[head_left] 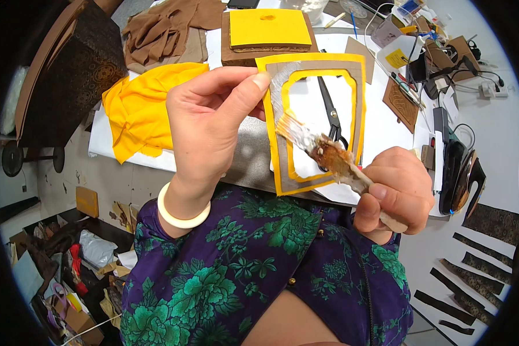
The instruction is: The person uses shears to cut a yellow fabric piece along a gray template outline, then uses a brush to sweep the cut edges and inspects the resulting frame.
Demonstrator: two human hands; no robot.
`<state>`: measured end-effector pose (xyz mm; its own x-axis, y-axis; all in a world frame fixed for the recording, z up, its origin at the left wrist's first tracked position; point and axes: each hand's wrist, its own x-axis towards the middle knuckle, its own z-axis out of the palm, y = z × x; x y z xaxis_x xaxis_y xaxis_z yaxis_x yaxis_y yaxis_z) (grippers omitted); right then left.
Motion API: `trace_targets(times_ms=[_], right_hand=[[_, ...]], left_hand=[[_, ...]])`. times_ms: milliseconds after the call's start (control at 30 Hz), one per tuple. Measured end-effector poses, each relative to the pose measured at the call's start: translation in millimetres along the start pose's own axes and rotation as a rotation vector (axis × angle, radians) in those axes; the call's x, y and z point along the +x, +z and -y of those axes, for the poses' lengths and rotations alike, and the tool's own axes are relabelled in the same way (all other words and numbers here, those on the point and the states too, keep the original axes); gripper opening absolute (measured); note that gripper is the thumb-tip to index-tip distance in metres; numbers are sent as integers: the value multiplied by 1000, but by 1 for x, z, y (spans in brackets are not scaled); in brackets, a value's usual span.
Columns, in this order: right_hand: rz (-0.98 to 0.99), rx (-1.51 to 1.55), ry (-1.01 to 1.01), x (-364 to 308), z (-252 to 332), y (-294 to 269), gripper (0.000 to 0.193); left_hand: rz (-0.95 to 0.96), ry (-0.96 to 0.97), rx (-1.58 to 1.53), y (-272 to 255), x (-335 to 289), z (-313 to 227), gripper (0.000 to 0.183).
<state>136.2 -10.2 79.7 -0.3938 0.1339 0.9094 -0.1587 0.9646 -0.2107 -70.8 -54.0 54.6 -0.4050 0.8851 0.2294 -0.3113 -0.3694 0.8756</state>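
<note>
Between thumb and fingers, my left hand [210, 118] pinches the upper left corner of a frame [357, 109]. Yellow fabric edges its grey-brown face, and its middle is cut out with notched corners. My right hand [401, 187] grips the handle of a worn glue brush [337, 158], its wet bristles touching the frame's left side. A shiny wet coat covers the upper left part of the grey face. Through the opening, black scissors [328, 101] show on the white table surface [386, 132] behind.
Yellow cloth [141, 106] lies crumpled at the left, with brown fabric [161, 29] beyond. A yellow-covered board [268, 29] rests at the back. Tools and a brown patterned piece [402, 104] lie at the right. A black iron [467, 179] stands near the right edge.
</note>
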Motion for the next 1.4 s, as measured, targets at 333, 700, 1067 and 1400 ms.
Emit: trace_targets(times_ms=[333, 700, 1067, 1400], right_hand=[[-707, 12, 671, -5, -40, 22, 21], [-186, -398, 476, 3, -55, -1, 19], [197, -458, 313, 11, -55, -8, 19], [-430, 286, 361, -1, -14, -24, 15]], left_hand=[[-138, 247, 45, 10, -12, 18, 7], [215, -92, 4, 2, 4, -15, 18], [389, -154, 294, 7, 19, -14, 12], [218, -167, 127, -3, 18, -2, 12]])
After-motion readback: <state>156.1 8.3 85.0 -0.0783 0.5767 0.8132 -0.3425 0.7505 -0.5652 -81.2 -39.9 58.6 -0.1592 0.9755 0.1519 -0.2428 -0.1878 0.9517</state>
